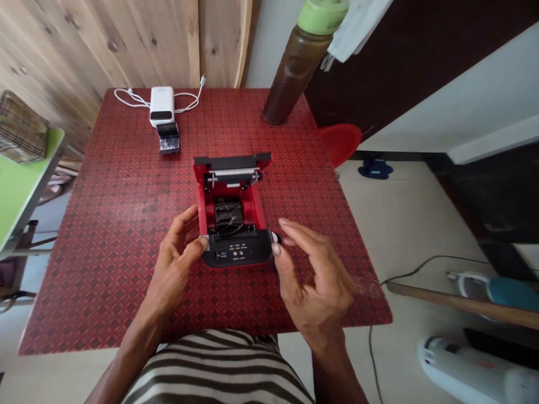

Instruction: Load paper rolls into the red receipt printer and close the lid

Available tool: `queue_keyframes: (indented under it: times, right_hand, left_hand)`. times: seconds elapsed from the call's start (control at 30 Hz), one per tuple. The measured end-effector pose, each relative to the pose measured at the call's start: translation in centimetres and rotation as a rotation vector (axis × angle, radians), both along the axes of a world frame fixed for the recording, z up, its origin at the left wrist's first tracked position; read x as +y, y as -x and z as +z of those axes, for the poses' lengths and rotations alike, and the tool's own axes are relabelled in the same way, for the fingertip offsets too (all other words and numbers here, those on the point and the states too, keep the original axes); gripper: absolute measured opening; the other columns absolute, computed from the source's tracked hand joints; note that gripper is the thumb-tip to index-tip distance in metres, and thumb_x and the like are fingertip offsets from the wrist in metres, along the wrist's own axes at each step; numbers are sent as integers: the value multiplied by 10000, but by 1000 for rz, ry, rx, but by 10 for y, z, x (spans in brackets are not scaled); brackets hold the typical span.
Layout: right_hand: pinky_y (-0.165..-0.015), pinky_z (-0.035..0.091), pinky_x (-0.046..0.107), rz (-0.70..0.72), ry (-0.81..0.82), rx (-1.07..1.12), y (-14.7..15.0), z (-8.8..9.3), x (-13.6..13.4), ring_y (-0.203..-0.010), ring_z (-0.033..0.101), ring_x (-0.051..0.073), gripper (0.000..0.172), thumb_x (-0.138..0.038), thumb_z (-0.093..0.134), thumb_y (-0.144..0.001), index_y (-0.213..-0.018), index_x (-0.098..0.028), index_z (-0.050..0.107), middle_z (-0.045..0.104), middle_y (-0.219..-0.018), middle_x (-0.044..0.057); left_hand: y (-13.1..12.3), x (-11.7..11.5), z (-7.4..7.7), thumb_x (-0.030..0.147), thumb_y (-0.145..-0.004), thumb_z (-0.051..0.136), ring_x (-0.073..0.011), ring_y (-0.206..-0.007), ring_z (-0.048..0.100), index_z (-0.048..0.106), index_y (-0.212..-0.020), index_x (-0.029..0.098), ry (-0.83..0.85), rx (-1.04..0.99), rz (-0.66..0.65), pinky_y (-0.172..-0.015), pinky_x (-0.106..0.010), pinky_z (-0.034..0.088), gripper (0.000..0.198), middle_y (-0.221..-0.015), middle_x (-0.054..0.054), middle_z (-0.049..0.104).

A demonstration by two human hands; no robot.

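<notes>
A small red and black thermal printer (238,253) stands on the table in front of me with its lid (233,163) raised. A roller runs across the underside of the lid. In the red paper bay lies a shiny black piece (228,215), which looks like a wrapped roll. My left hand (176,261) grips the printer's left side, thumb on the corner of the control panel and fingers along the wall. At the right front corner is my right hand (314,269), its fingers apart and the thumb tip by a small pale part on that side.
On the red patterned table (126,219) are a white power bank (162,104) with a white cable and a crumpled black wrapper (169,139). A tall brown bottle (290,73) with a green lid stands at the back right. A red stool (343,140) is beyond the right edge.
</notes>
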State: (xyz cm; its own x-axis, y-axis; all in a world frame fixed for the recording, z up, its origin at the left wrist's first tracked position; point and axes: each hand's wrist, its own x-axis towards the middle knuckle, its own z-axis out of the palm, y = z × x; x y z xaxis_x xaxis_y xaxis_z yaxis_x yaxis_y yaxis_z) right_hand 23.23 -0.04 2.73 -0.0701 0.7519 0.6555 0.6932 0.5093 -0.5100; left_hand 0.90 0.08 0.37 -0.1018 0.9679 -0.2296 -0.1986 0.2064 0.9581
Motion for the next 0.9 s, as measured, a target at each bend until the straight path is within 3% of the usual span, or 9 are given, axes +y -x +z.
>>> queue_keyframes:
  times: [0.13, 0.27, 0.4, 0.57, 0.9]
  right_hand:
    - [-1024, 680, 398, 98, -12, -114, -6, 11, 20, -1086, 828, 217, 264, -6, 733, -1044, -1242, -179, 741, 866, -1146, 109]
    - [-1060, 670, 429, 246, 43, -227, 4, 18, 47, -1128, 815, 240, 233, -28, 682, -1087, -1269, -159, 745, 868, -1208, 123]
    - [-1065, 652, 456, 348, 257, -480, 26, 21, 74, -1173, 796, 274, 257, -21, 602, -1107, -1201, -172, 787, 861, -1271, 127]
    - [-1043, 620, 440, 383, 519, -750, 54, 29, 97, -1207, 777, 301, 275, 6, 587, -1075, -1193, -151, 779, 831, -1274, 139]
    - [-882, 635, 435, 351, 587, -931, 76, 38, 112, -1058, 827, 331, 429, 38, 478, -1037, -1342, -90, 749, 830, -1225, 225]
  left_hand:
    - [3, -1, -4, 374, -987, 844, -381, -1508, 664, 691, -1547, 317, 4, -5, -10, -1185, -568, 595, 584, -1619, -93, 714]
    - [7, -2, -12, 431, -1024, 810, -380, -1504, 662, 683, -1565, 324, -47, -3, -27, -1187, -560, 585, 566, -1634, -87, 701]
    - [10, -2, -21, 456, -1075, 734, -365, -1504, 656, 708, -1532, 307, -104, 46, -16, -1205, -546, 564, 482, -1606, -82, 719]
    - [11, -1, -24, 489, -1078, 722, -342, -1450, 689, 715, -1522, 288, -105, 81, -5, -1236, -537, 547, 487, -1571, -89, 736]
    - [11, 0, -20, 525, -1067, 733, -351, -1455, 681, 701, -1517, 282, -69, 73, -17, -1269, -563, 514, 512, -1554, -99, 734]
